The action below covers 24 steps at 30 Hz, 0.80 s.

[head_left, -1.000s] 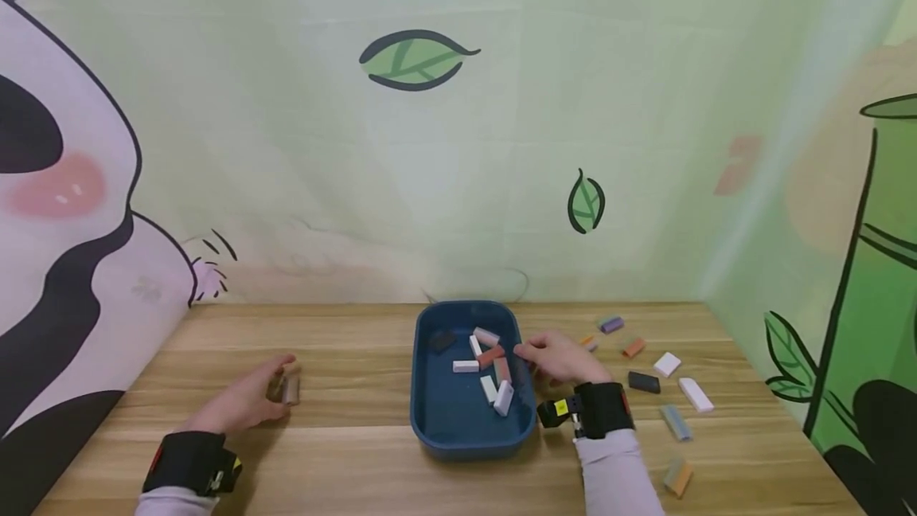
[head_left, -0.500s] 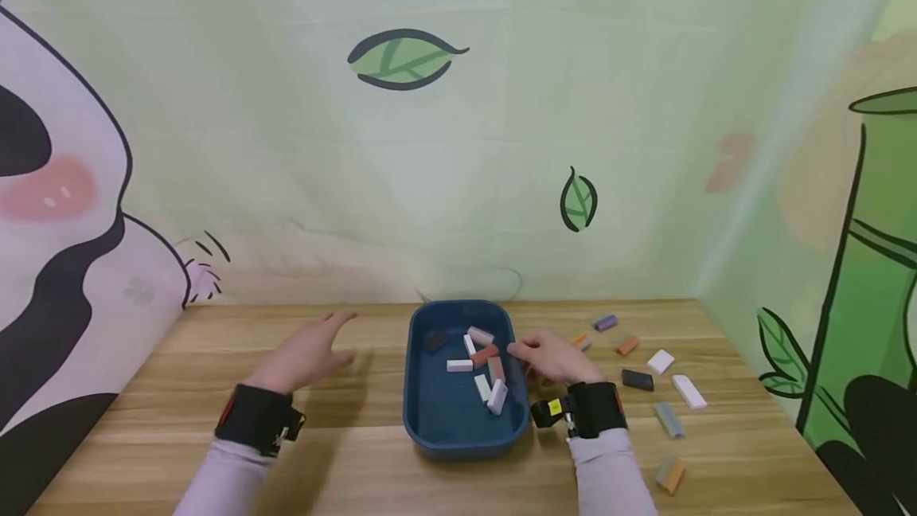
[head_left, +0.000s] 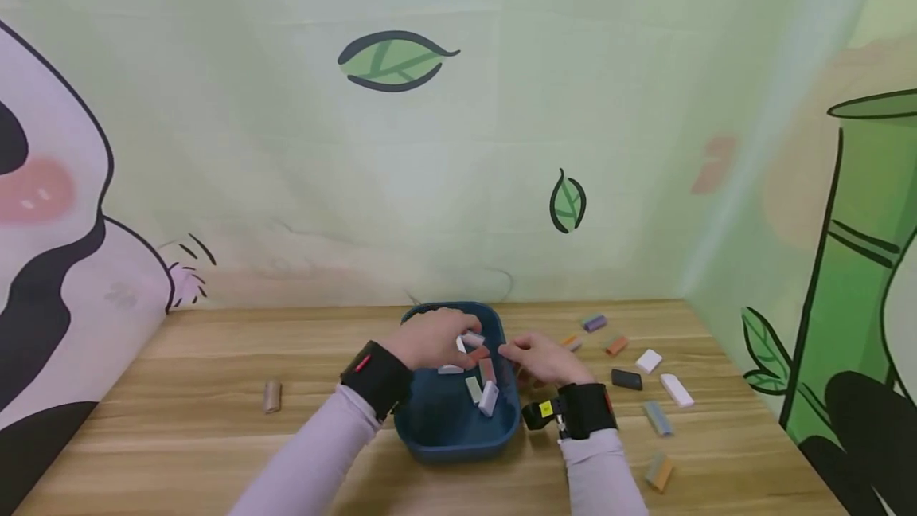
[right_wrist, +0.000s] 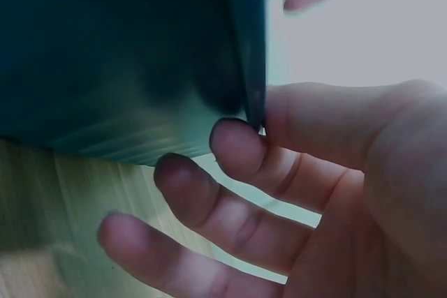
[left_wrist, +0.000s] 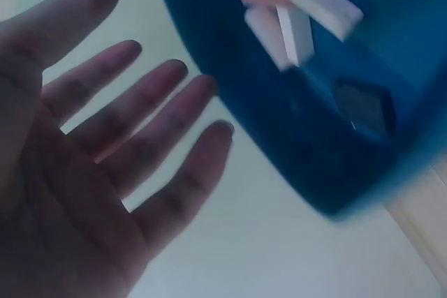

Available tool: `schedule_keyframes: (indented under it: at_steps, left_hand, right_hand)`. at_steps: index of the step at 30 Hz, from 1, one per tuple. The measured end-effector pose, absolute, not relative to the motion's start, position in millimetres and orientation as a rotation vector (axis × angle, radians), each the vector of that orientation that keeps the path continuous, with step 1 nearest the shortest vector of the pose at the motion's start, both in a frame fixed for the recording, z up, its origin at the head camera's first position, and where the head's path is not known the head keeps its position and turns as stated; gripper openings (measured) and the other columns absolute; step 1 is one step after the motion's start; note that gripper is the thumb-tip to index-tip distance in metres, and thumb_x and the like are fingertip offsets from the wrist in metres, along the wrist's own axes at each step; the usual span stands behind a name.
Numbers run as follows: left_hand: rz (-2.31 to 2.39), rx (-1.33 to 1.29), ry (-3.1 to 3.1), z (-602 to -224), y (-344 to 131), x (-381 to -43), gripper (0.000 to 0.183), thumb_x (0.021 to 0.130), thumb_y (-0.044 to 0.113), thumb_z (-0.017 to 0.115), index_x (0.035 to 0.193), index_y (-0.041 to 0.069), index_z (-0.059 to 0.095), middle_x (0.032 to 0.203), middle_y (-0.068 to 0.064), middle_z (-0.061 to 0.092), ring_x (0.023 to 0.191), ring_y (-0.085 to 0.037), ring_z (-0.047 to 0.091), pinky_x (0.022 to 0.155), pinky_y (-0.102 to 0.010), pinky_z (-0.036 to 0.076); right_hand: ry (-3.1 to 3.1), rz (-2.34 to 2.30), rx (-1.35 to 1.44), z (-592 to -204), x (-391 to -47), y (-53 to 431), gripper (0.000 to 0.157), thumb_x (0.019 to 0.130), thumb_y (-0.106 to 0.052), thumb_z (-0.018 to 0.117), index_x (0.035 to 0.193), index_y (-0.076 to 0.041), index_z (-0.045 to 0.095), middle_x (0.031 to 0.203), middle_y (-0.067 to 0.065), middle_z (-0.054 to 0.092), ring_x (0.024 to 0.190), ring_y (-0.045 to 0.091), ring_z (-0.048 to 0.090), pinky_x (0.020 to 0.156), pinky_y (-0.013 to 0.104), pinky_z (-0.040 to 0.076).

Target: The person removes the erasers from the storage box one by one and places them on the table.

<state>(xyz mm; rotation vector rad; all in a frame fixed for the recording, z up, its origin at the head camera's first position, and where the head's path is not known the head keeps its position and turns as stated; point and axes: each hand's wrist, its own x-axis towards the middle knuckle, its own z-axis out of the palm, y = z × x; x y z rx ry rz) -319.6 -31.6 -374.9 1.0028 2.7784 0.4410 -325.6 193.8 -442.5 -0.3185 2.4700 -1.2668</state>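
Observation:
A dark blue plastic tub (head_left: 458, 456) holds several small blocks, among them a white block (head_left: 489, 400), a reddish one (head_left: 487, 371) and a black one (left_wrist: 364, 105). My left hand (head_left: 432, 338) is over the tub's far left part, palm down, and covers some of the blocks in the head view. Its fingers (left_wrist: 199, 165) are spread and relaxed in the left wrist view, with nothing between them. At the tub's right side, my right hand (head_left: 542, 359) pinches the rim (right_wrist: 255, 54) between thumb and index finger, its other fingers beside the outer wall.
A brown block (head_left: 272, 396) stands alone on the wooden table (head_left: 179, 452) to the left. Right of the tub lie several loose blocks, including a black one (head_left: 626, 379), a white one (head_left: 677, 390) and an orange-grey one (head_left: 659, 472). A printed cloth (head_left: 430, 181) hangs behind.
My left hand has left the brown block on the left of the table and moved right, over the tub. My right hand stays at the tub's rim. The head view has turned slightly right.

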Motion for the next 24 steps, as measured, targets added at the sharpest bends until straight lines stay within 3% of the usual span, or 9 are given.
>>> schedule_keyframes:
  at_steps: [6,13,17,24]
  left_hand:
    - [0.343,1.058,2.693,-391.4,-0.4,-318.3,0.035,0.084,0.026,0.078,0.115,0.014,0.068,0.095,0.002,0.064,0.084,-0.013,0.057,0.074,-0.031,0.048]
    - [0.259,1.080,2.647,-410.6,10.6,-310.9,0.021,0.077,0.018,0.083,0.094,0.013,0.072,0.075,0.008,0.059,0.068,-0.011,0.054,0.062,-0.026,0.045]
    - [0.175,1.126,2.662,-412.7,11.8,-308.5,0.026,0.076,0.020,0.083,0.099,0.014,0.073,0.083,0.007,0.061,0.075,-0.012,0.054,0.069,-0.026,0.047]
    - [-0.033,1.156,2.736,-423.5,17.4,-304.5,0.042,0.072,0.023,0.087,0.109,0.015,0.069,0.112,0.001,0.062,0.101,-0.017,0.055,0.089,-0.032,0.048]
  right_hand:
    - [2.490,-1.270,-0.338,-443.0,-326.9,194.1,0.030,0.102,-0.029,0.051,0.087,-0.007,0.066,0.079,0.005,0.063,0.069,0.026,0.064,0.056,0.034,0.046]
    - [2.501,-1.252,-0.387,-442.6,-326.6,192.6,0.030,0.102,-0.027,0.050,0.085,-0.007,0.065,0.078,0.003,0.063,0.071,0.026,0.064,0.058,0.035,0.048]
    - [2.506,-1.248,-0.374,-442.2,-327.0,192.1,0.030,0.102,-0.028,0.051,0.084,-0.008,0.064,0.078,0.003,0.063,0.071,0.026,0.064,0.058,0.035,0.047]
    - [2.501,-1.249,-0.384,-441.6,-326.8,194.1,0.029,0.102,-0.027,0.051,0.090,-0.007,0.067,0.077,0.003,0.063,0.070,0.027,0.064,0.057,0.035,0.047]
